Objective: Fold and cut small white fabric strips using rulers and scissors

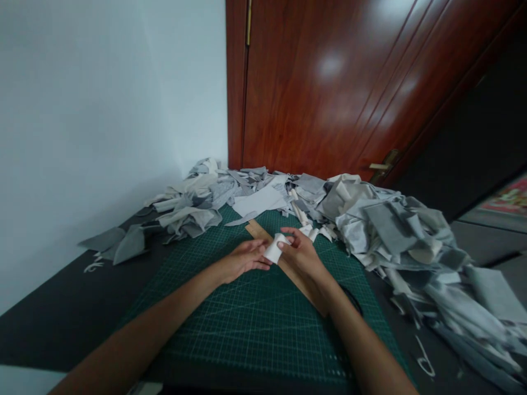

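Between both hands is a small white piece (273, 252), perhaps cloth or paper, held above the cutting mat. My left hand (247, 256) grips its left edge with the fingers. My right hand (300, 248) pinches its right upper part, thumb on top. Beneath the hands a flat tan strip (302, 282), like a wooden ruler, lies slantwise on the green gridded cutting mat (230, 323). My right forearm hides part of the strip's near end.
Grey and white fabric scraps (193, 192) are heaped at the back left, and a larger fabric pile (370, 219) runs down the right side. A white sheet (259, 201) lies at the mat's far edge. A dark curved object (352, 299) lies by my right forearm. Behind stands a brown door (313, 99).
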`<state>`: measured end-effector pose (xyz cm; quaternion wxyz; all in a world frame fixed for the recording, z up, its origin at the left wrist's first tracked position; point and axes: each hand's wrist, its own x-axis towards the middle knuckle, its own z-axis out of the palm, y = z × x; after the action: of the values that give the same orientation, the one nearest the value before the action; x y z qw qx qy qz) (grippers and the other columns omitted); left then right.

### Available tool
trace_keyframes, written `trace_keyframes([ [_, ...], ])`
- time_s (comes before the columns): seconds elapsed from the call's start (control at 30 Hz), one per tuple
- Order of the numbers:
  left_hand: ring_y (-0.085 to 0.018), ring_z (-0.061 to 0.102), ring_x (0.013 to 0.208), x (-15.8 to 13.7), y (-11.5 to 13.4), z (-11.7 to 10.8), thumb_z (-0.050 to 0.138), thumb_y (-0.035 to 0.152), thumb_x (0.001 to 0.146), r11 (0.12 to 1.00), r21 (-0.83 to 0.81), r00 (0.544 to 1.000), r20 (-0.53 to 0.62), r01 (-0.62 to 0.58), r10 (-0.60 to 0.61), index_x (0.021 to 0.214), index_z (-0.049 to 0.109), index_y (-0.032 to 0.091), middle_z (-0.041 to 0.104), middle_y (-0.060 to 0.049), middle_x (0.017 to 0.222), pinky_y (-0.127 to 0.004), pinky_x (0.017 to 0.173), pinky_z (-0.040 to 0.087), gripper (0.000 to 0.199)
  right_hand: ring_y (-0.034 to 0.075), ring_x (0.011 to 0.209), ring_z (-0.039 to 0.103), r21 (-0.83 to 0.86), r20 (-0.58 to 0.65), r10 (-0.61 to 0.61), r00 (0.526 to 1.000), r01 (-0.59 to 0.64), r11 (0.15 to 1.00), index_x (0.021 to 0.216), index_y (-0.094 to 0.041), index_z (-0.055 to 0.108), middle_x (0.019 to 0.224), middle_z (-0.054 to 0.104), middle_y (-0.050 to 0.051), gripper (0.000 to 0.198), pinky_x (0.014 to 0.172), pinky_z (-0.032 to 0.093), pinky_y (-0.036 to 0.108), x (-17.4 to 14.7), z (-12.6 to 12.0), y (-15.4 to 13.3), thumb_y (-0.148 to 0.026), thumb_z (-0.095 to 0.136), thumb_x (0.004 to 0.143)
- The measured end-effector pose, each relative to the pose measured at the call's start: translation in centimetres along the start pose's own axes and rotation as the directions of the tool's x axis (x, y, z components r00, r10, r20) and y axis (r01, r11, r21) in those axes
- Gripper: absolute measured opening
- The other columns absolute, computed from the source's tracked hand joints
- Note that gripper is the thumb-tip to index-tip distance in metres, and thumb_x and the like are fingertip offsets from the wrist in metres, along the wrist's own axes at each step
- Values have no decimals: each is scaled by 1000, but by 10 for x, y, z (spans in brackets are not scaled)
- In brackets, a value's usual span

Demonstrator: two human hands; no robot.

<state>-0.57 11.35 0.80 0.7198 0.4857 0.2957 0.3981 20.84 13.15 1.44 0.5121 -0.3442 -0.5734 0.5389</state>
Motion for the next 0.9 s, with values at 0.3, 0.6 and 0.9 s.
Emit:
trace_keyframes([
  [0.3,-15,65,79,5,-7,-2,92,42,67,993,58,983,-144,-103,110,97,70,14,70,-4,90,-27,72,51,46,17,70,64,-80,-58,4,998,-9,997,86,-19,71,79,73,1,39,68,51,30,-3,7,4,-52,85,71],
  [0.6,-14,62,70,7,-1,-11,85,51,70,966,236,973,-180,-102,147,86,66,14,68,-4,82,-26,61,51,44,20,72,63,-139,-81,-1,997,-10,990,89,-18,73,81,72,5,41,69,51,32,2,-1,25,-59,73,81],
  [0.9,-14,59,55,-1,22,-35,82,48,69,822,569,999,-26,-2,21,81,67,16,65,-1,65,-21,45,39,37,16,62,56,-476,77,18,997,21,879,75,-19,67,67,65,0,34,59,41,27,-10,13,12,-49,63,90],
])
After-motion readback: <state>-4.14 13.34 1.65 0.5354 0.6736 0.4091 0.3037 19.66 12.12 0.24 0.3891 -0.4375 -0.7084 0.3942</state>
